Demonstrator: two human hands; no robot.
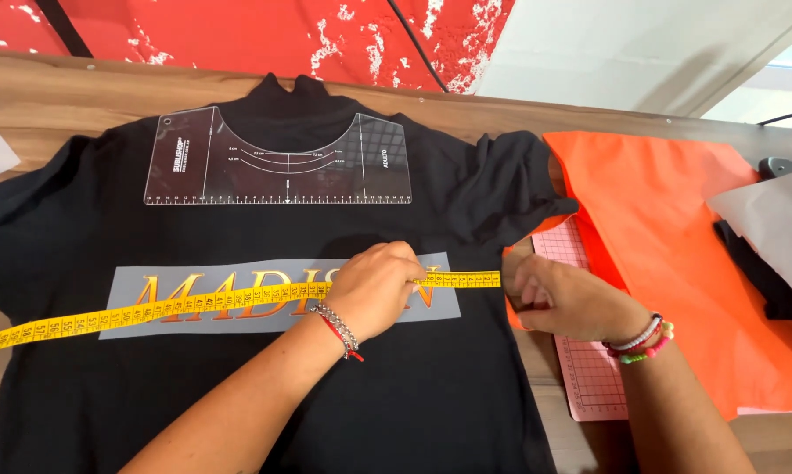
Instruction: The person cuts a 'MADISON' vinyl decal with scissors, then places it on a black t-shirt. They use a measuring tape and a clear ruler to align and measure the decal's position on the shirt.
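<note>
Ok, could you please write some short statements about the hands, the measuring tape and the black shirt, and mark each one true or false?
1. The yellow measuring tape lies across the grey transfer sheet with golden letters. True.
2. The left hand presses the tape down on the black shirt. True.
3. The right hand holds scissors. False: it holds no tool; it rests at the shirt's edge, by the end of the tape.
4. The clear plastic alignment ruler lies below the letters. False: it lies above them, at the collar.
5. An orange fabric piece lies to the right of the shirt. True.
</note>
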